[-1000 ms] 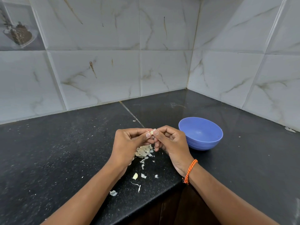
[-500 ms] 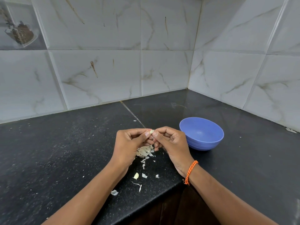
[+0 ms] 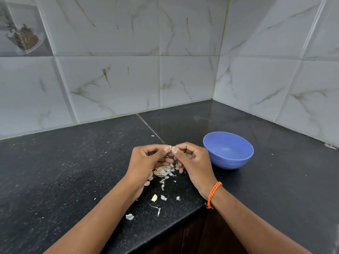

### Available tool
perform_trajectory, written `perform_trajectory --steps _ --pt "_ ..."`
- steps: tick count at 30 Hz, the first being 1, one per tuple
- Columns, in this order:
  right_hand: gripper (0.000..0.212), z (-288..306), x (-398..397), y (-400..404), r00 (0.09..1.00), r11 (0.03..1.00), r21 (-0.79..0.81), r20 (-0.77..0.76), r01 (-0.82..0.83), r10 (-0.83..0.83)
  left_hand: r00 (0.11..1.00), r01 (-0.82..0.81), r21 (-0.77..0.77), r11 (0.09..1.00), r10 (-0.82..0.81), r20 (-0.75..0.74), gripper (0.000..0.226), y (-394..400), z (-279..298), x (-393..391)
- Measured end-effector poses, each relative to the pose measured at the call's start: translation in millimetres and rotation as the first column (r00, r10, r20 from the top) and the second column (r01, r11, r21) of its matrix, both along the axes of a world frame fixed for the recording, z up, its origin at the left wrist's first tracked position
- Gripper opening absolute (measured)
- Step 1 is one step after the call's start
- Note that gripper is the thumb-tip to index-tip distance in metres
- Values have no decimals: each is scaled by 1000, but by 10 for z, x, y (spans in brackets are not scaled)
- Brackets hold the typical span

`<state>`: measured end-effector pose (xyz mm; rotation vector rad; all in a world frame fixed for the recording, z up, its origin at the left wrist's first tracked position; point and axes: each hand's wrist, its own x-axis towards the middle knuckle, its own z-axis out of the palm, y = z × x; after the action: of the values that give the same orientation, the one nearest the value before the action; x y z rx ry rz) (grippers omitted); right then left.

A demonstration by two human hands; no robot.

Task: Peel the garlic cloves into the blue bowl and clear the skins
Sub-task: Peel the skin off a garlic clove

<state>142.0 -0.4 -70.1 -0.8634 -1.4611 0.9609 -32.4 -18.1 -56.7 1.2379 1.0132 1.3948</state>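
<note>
Single head-worn wide-angle view, looking forward and down at close range onto the black counter (image 3: 55, 171); tiled wall corner (image 3: 216, 79) at one o'clock. No second view.

hands meet over the counter (image 3: 73, 171), left hand (image 3: 146, 162) and right hand (image 3: 194, 162) both pinching a clove (image 3: 171, 147) between them. skins (image 3: 164, 171) lie on the counter just below. bowl (image 3: 228, 150) sits right of the right hand, near the corner.
</note>
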Motion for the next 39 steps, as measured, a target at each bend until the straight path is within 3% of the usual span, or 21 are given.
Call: perform_trajectory --steps 7,10,15,20,24,35,39 --pt "12 -21 6 24 999 1000 -1 50 4 -4 983 44 -82 996 -29 180 27 50 -6 -17" --pt "18 -38 4 39 985 997 59 158 55 -64 977 36 -88 995 -16 211 26 62 6 -41" --pt "36 -111 -10 39 895 952 257 365 167 -256 980 0 -61 998 12 196 20 53 36 -71" --pt "27 -95 -23 21 815 911 346 446 224 -370 989 -33 -42 999 39 141 20 48 63 -84" --pt "18 -57 -24 8 803 890 393 440 230 -402 993 -81 -24 996 83 88 18 65 49 -102" --pt "13 -55 -8 36 858 935 281 402 217 -320 994 -86 -24 996 88 63 16 81 30 -117" --pt "22 -6 -4 17 883 939 277 362 204 -298 996 -60 -30 998 61 57 17 80 14 -111"
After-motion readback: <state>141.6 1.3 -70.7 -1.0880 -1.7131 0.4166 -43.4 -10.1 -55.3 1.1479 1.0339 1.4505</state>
